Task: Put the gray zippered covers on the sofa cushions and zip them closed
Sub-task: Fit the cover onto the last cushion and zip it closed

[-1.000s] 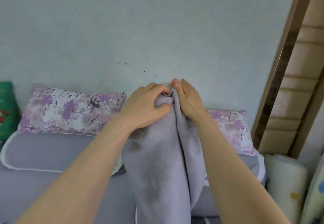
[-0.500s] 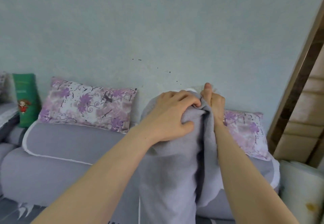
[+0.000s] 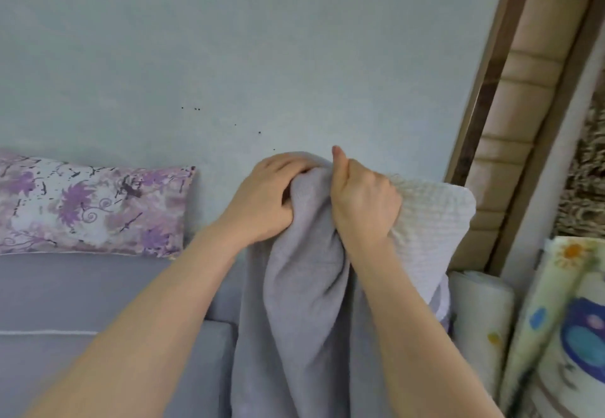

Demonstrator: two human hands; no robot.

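Note:
A gray cover [image 3: 304, 319] hangs in front of me, bunched at its top edge. My left hand [image 3: 265, 198] grips that top edge from the left, and my right hand [image 3: 363, 201] grips it from the right, thumb up. Behind my right hand a white textured cushion [image 3: 429, 227] shows, with part of it hidden by the cover. No zipper is visible. A gray sofa cushion [image 3: 82, 290] with white piping lies to the left.
A purple floral pillow [image 3: 91, 208] leans on the pale wall [image 3: 229, 57] above the sofa. At right stand a brown door frame [image 3: 481, 90], a rolled white mat [image 3: 481, 326] and a patterned roll [image 3: 563, 335].
The view has swung right and closer. My hands have shifted along the cover's top edge, and the white cushion now shows behind my right hand. The second floral pillow is hidden.

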